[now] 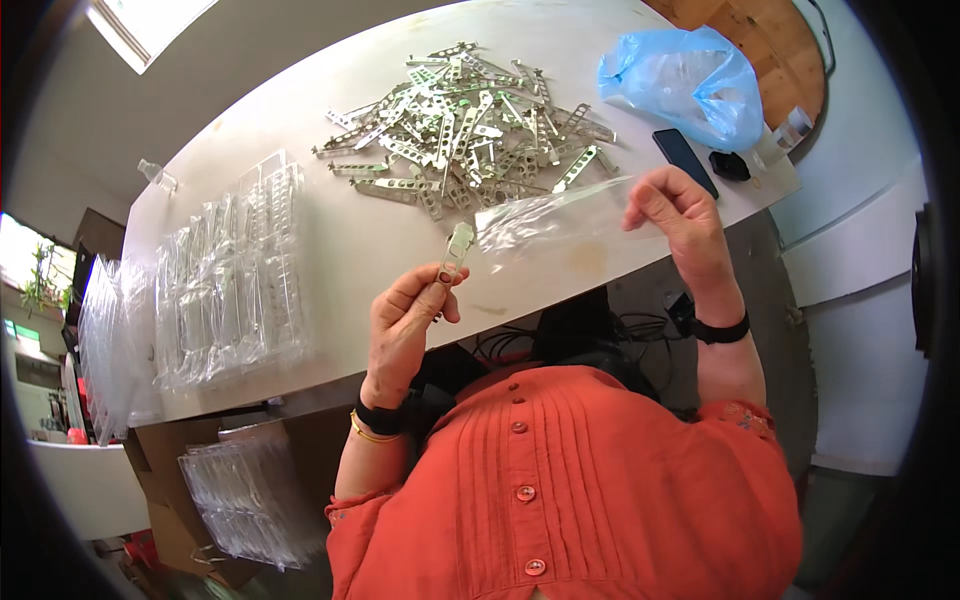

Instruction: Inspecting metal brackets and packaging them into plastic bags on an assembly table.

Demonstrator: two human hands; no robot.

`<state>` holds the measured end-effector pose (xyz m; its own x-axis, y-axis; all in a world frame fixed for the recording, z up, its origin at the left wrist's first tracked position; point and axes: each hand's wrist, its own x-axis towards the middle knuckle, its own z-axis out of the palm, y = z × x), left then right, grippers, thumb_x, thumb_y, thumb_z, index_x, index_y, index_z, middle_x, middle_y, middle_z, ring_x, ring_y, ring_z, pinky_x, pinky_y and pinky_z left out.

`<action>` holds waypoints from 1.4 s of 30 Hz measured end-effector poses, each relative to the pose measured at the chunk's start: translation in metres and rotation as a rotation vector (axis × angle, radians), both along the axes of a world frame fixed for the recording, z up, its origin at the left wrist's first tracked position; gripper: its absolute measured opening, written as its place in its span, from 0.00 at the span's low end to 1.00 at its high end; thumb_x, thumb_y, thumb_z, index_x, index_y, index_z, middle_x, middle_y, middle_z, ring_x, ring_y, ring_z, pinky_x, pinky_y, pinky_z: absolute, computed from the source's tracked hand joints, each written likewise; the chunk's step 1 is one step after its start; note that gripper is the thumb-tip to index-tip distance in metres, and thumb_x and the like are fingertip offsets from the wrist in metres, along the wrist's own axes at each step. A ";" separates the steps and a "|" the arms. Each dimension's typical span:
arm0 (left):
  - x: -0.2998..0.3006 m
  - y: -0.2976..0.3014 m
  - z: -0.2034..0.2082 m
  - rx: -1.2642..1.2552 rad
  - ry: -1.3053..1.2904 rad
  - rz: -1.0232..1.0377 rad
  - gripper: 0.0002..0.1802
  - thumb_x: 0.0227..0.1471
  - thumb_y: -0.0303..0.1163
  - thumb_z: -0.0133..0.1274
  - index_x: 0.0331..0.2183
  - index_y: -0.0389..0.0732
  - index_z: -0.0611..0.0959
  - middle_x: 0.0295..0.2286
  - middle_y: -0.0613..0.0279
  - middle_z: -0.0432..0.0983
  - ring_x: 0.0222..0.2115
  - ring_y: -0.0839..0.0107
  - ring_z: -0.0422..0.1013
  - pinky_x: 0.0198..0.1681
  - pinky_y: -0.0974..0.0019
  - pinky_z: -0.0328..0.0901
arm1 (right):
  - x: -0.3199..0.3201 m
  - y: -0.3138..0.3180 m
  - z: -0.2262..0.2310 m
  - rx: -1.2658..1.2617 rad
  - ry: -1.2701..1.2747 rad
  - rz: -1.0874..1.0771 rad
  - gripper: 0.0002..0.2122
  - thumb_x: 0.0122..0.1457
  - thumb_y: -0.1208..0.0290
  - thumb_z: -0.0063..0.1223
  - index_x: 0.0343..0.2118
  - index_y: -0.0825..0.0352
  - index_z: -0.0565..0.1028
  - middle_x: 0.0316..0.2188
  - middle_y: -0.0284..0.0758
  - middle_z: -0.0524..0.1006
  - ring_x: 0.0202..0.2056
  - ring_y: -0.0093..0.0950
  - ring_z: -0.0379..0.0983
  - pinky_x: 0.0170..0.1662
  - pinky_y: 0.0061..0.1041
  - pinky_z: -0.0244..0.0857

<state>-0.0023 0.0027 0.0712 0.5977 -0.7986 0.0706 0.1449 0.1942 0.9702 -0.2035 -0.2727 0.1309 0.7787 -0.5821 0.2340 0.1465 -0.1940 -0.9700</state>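
My left hand [408, 315] pinches a flat metal strip with cut-out holes [457, 248] between thumb and fingers, above the table's near edge. To its right, my right hand [685, 220] has its fingers closed at the right end of a long clear plastic bag [560, 222]. The bag stretches leftward over the table, close to the metal strip. Its inside looks flat, with nothing visible in it. Beyond both hands lies a loose heap of similar perforated metal strips [465, 130].
The white table [370, 270] holds stacked clear plastic trays [230, 280] on the left. A blue plastic bag [685, 85], dark phone [685, 162], small black case [730, 166] and clear container [790, 130] occupy the right. More clear trays [245, 495] sit in a cardboard box below.
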 end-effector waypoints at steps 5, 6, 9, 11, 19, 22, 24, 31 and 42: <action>0.004 0.007 -0.001 0.062 0.000 -0.009 0.11 0.65 0.27 0.49 0.44 0.33 0.82 0.39 0.58 0.82 0.27 0.79 0.69 0.34 0.74 0.64 | -0.007 -0.005 0.006 0.023 -0.052 -0.022 0.09 0.67 0.65 0.54 0.34 0.66 0.77 0.27 0.29 0.77 0.30 0.18 0.73 0.39 0.19 0.68; 0.003 0.008 -0.001 0.069 0.011 -0.020 0.11 0.64 0.27 0.49 0.44 0.33 0.82 0.39 0.59 0.82 0.27 0.79 0.69 0.34 0.74 0.64 | -0.007 -0.006 0.008 0.002 -0.036 -0.017 0.09 0.67 0.65 0.53 0.35 0.66 0.77 0.28 0.29 0.77 0.30 0.18 0.73 0.40 0.19 0.68; 0.003 0.009 0.001 0.105 0.000 -0.099 0.11 0.65 0.27 0.49 0.44 0.33 0.82 0.38 0.62 0.81 0.26 0.80 0.67 0.33 0.74 0.64 | -0.005 -0.006 0.008 -0.004 -0.042 -0.007 0.09 0.68 0.65 0.53 0.35 0.66 0.77 0.28 0.29 0.77 0.30 0.18 0.74 0.40 0.19 0.68; 0.001 0.011 0.006 0.126 0.005 -0.122 0.11 0.65 0.28 0.49 0.43 0.33 0.82 0.37 0.63 0.81 0.26 0.81 0.67 0.33 0.75 0.64 | -0.004 -0.005 0.008 -0.017 -0.044 -0.003 0.09 0.68 0.66 0.53 0.35 0.66 0.77 0.28 0.29 0.77 0.31 0.18 0.74 0.40 0.19 0.68; 0.000 0.016 0.014 0.174 0.058 -0.185 0.11 0.64 0.28 0.49 0.42 0.33 0.83 0.33 0.66 0.79 0.25 0.82 0.66 0.31 0.77 0.62 | -0.001 -0.008 0.004 -0.053 -0.028 0.035 0.08 0.67 0.67 0.53 0.36 0.66 0.77 0.30 0.30 0.78 0.32 0.19 0.75 0.41 0.20 0.68; 0.000 0.017 0.018 0.207 0.062 -0.218 0.11 0.64 0.28 0.50 0.42 0.32 0.83 0.31 0.67 0.78 0.25 0.82 0.66 0.31 0.77 0.62 | 0.000 -0.008 0.003 -0.075 -0.009 0.062 0.07 0.67 0.68 0.54 0.37 0.67 0.77 0.30 0.30 0.79 0.32 0.19 0.75 0.41 0.20 0.68; 0.001 0.017 0.019 0.221 0.068 -0.250 0.11 0.64 0.28 0.50 0.42 0.32 0.83 0.31 0.68 0.78 0.25 0.82 0.65 0.30 0.77 0.62 | 0.001 -0.007 0.003 -0.114 0.010 0.078 0.07 0.66 0.69 0.55 0.38 0.67 0.77 0.30 0.31 0.79 0.32 0.19 0.75 0.41 0.20 0.68; -0.002 0.016 0.024 0.267 0.050 -0.300 0.12 0.64 0.29 0.50 0.41 0.32 0.83 0.29 0.69 0.77 0.25 0.83 0.63 0.31 0.77 0.61 | 0.001 -0.003 0.005 -0.124 0.053 0.168 0.06 0.66 0.70 0.55 0.38 0.68 0.76 0.30 0.31 0.78 0.33 0.19 0.75 0.41 0.20 0.69; -0.009 0.001 0.022 0.303 -0.061 -0.369 0.10 0.64 0.30 0.49 0.37 0.34 0.82 0.22 0.71 0.70 0.24 0.82 0.63 0.29 0.75 0.59 | 0.013 0.017 0.001 -0.035 0.122 0.299 0.04 0.66 0.73 0.54 0.38 0.68 0.75 0.31 0.30 0.78 0.35 0.18 0.75 0.43 0.20 0.69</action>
<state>-0.0112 0.0037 0.0934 0.2722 -0.9468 -0.1716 0.0917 -0.1520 0.9841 -0.1908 -0.2560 0.1318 0.9376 -0.3163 0.1444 0.0854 -0.1932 -0.9774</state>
